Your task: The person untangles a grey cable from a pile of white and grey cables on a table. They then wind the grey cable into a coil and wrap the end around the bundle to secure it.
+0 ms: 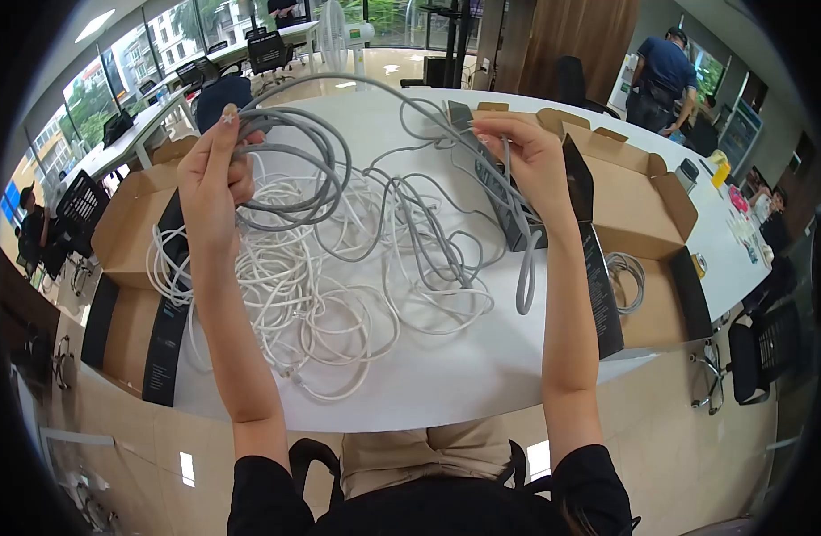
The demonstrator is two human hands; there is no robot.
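Note:
My left hand [221,170] is closed around several loops of a grey cable [325,170], held up above the table. From that coil a length of the cable arcs across to my right hand [522,156], whose fingers pinch it. Below the right hand a grey loop hangs down beside the forearm. Under the left hand lies a tangled heap of white cables [276,295]. More grey cable spreads over the middle of the table, partly mixed with the white.
An open cardboard box [129,330] stands at the left. Another open box [665,304] at the right holds a coiled grey cable [627,284]. A dark box [517,234] stands behind my right forearm. A yellow bottle [721,171] is at the far right; a person [661,85] stands beyond the table.

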